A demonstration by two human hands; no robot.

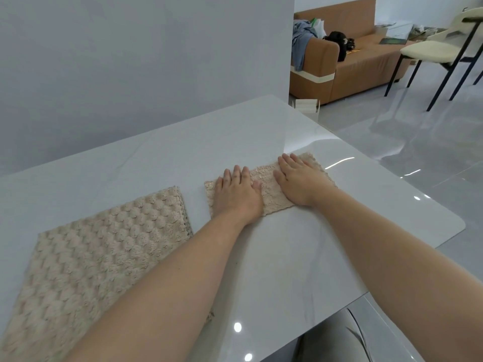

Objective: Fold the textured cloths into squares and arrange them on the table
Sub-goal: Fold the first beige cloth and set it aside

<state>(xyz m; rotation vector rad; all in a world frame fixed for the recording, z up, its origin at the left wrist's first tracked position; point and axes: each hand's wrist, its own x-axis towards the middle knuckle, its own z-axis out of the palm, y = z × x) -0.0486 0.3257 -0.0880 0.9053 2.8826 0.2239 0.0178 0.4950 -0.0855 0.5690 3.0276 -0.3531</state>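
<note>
A beige textured cloth point(266, 178), folded into a narrow strip, lies on the white table point(183, 142) a little right of centre. My left hand point(239, 193) presses flat on its left half with straight fingers. On the strip's right half my right hand point(298, 180) lies flat as well. A second, larger beige cloth point(91, 254) with a bubbly weave lies spread at the near left, partly under my left forearm.
A grey wall runs behind the table. The table's rounded right corner point(454, 226) is close to the folded strip. Beyond it are a glossy floor, a brown sofa point(366, 50) with clutter, and a cream chair point(431, 50).
</note>
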